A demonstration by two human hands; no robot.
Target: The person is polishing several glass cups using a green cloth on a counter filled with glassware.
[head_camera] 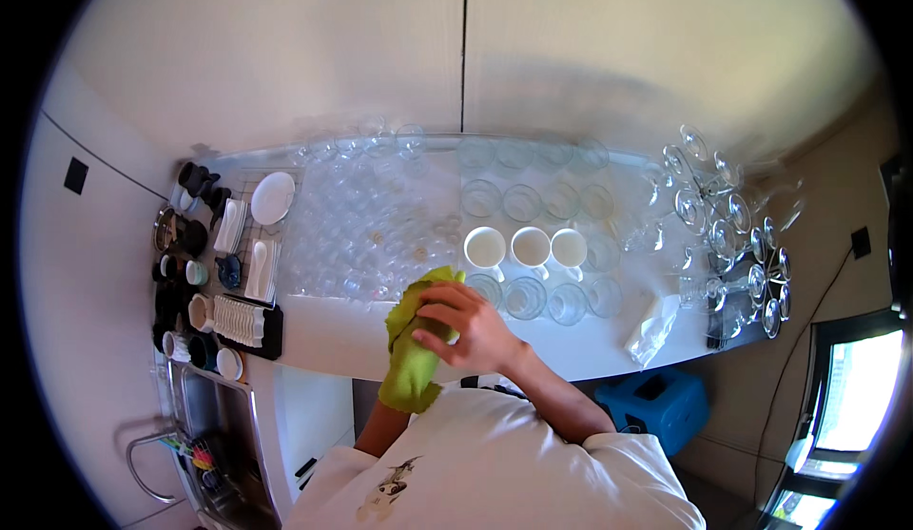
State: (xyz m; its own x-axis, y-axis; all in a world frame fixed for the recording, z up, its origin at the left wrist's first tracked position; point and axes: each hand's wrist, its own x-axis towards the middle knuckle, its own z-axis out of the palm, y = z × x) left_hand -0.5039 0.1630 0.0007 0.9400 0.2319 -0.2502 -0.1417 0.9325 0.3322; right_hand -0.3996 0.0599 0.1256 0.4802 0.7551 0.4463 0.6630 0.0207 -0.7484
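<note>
A yellow-green cloth (414,359) drapes over my left hand, hiding it; only my left forearm (381,429) shows below. My right hand (463,325) presses against the cloth's upper right side, its fingers curled over the fabric. Whether anything is inside the cloth cannot be seen. Just beyond stand three white mugs (485,248) in a row, with rows of clear drinking glasses (525,297) before and behind them. Many small clear glasses (356,223) crowd the left part of the white counter (335,337).
Stemware hangs upside down on metal racks (722,238) at right, near a clear plastic packet (653,330). Left are a wire rack with a white oval plate (273,198), white spoons (262,270), stacked white dishes (239,321) and a sink (228,444). A blue container (660,409) stands below the counter.
</note>
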